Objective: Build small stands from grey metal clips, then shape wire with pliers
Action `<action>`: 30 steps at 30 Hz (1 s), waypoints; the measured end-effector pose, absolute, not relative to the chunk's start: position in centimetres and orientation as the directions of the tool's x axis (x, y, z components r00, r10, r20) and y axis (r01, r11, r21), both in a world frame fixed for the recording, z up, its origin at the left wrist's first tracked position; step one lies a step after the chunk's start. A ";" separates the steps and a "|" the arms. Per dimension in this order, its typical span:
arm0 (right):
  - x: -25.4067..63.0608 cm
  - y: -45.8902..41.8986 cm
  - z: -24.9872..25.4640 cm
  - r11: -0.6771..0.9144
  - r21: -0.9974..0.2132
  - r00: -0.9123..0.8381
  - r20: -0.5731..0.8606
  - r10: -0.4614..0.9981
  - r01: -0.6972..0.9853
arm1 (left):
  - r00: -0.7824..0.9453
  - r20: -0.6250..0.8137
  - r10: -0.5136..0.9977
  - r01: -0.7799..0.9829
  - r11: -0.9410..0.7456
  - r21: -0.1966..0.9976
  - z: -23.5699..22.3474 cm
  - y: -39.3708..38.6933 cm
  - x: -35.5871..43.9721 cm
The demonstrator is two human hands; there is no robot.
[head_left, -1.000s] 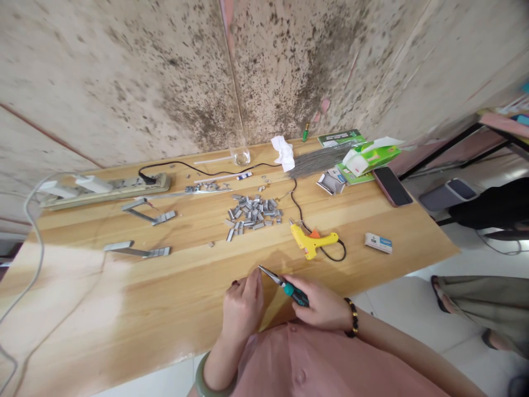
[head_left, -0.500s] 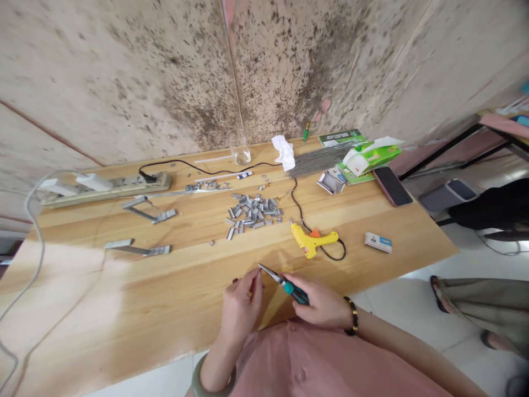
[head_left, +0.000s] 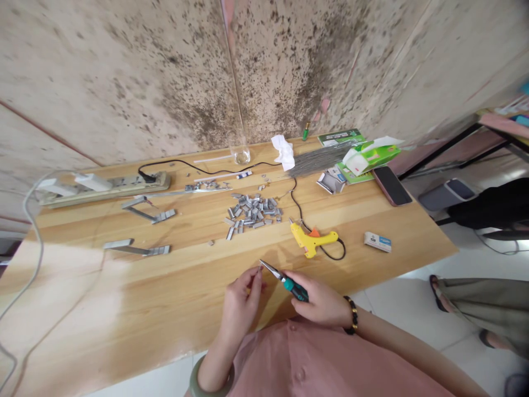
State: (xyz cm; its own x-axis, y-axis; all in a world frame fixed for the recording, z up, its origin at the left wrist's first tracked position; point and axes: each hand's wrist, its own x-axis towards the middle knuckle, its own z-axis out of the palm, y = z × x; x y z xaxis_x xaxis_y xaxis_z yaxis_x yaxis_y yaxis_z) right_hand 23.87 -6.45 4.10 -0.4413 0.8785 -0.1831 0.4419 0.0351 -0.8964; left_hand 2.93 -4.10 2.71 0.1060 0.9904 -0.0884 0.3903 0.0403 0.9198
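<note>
My right hand (head_left: pixel 320 298) is closed round the dark green handles of long-nose pliers (head_left: pixel 284 278). Their thin metal jaws point left, with the tip at the fingertips of my left hand (head_left: pixel 243 298). The thumb and forefinger of that hand are pinched together at the tip; what they hold is too small to make out. Beyond my hands lies a loose heap of grey staple pieces (head_left: pixel 253 210). A yellow glue gun (head_left: pixel 313 239) with an orange trigger rests on the table to the right of the heap.
On the wooden table (head_left: pixel 165 298), two structures of joined staples (head_left: pixel 151 209) stand at left before a power strip (head_left: pixel 111 188). Thin grey wires (head_left: pixel 320 160), a tissue pack (head_left: pixel 374 156), a phone (head_left: pixel 392 186) and a small box (head_left: pixel 377 242) lie right. Another person's legs (head_left: pixel 479 300) show at right.
My left hand's fingers have shifted slightly at the pliers' tip, and the tip has risen a little. The pliers stay in my right hand; the things on the table look unmoved.
</note>
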 end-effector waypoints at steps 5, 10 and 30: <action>23.8 -6.2 4.5 -0.105 -0.920 -0.443 -0.278 0.852 0.377 | 0.093 -0.231 0.969 0.105 0.221 0.970 3.0 -3.9 3.1; 23.8 -6.2 4.6 -0.134 -0.913 -0.466 -0.318 0.826 0.386 | 0.098 -0.284 0.954 0.014 0.284 0.959 3.0 -3.7 3.0; 23.7 -6.7 4.3 0.092 -0.874 -0.507 -0.188 0.841 0.477 | 0.149 -0.269 0.951 0.239 0.230 0.943 3.3 -4.3 2.9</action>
State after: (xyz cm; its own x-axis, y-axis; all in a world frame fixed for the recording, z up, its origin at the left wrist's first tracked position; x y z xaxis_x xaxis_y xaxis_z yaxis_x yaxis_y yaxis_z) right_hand 23.70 -6.66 4.33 -0.5073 0.8410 -0.1882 0.4769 0.0921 -0.8741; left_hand 2.92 -4.25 3.26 0.1491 0.9515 -0.2693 0.2390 0.2296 0.9435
